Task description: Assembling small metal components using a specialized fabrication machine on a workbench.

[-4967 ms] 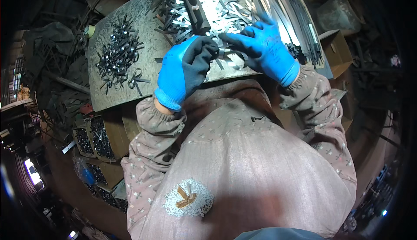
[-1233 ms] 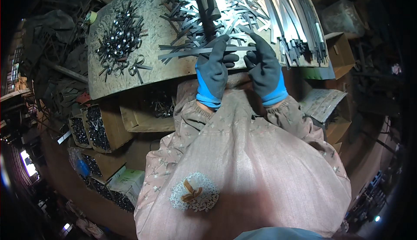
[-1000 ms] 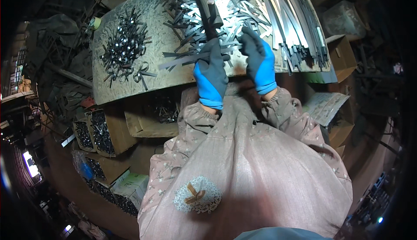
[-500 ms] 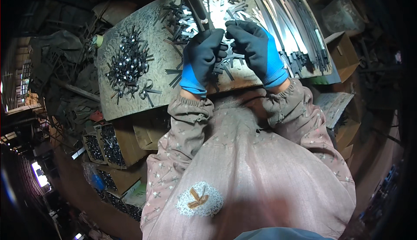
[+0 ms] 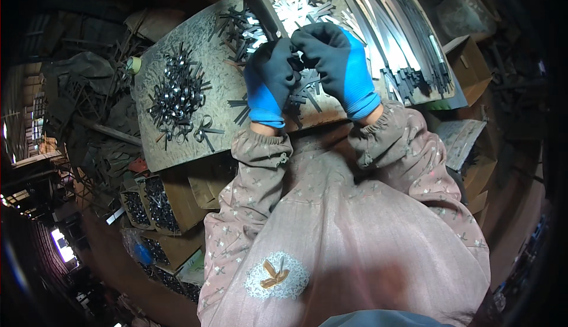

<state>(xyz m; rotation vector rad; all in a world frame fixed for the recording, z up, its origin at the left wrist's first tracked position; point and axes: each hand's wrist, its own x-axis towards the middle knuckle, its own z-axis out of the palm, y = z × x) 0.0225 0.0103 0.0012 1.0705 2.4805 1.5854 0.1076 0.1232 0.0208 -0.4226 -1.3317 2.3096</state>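
My left hand point(image 5: 269, 81) and my right hand point(image 5: 334, 60), in black and blue work gloves, meet over the near part of the table point(image 5: 207, 40). Both have curled fingers, and whatever lies between them is hidden by the gloves. Just beyond the left hand is the lower end of a dark metal bar point(image 5: 264, 7) that slants in from the top. Short flat strips point(image 5: 302, 7) are scattered behind and beneath the hands, brightly lit in the middle. To the left lies a heap of dark strips bent into loops with loose tails point(image 5: 177, 96).
Long dark strips point(image 5: 396, 37) lie side by side on the table's right. A tape roll point(image 5: 134, 65) sits at its left edge. Cardboard boxes of dark pieces point(image 5: 160, 203) stand below left; an open carton point(image 5: 470, 69) and a clear plastic bag point(image 5: 467, 13) are at right.
My right hand has moved left and slightly up, its wrist turning, and now presses against the left hand. The small gap between the fingertips has closed. The view has shifted slightly.
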